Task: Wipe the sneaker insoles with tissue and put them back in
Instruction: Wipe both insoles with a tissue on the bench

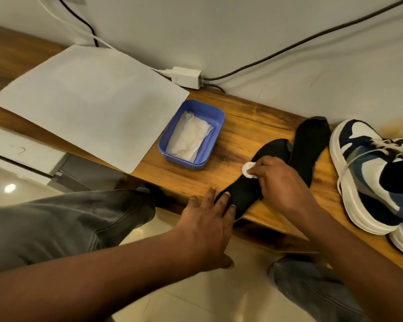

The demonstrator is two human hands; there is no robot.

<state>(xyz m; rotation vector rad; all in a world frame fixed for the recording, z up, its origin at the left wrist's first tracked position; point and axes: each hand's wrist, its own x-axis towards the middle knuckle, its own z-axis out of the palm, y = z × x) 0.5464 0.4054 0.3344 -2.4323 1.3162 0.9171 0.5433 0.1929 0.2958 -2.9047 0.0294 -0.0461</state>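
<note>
We see two black insoles lying on the wooden table (240,126), crossed at their middles; the near insole (247,182) runs out to the table's front edge, and the far insole (310,145) lies just behind it, toward the wall; our left hand (209,219) rests flat on the heel end of the near insole, fingers straight and spread, pinning it at the edge; our right hand (275,180) pinches a small wad of white tissue (248,170) and presses it against the middle of the same insole; a pair of navy, white and grey sneakers (370,173) stands on the table just to the right of the insoles, laces loose; to the left of the insoles sits a blue plastic tub (216,117) holding folded white tissue; further left of the tub lies a large white sheet (89,105); behind the tub, against the wall, sits a white adapter (186,76) with cables; grey trouser legs (63,224) show below the table's edge.
</note>
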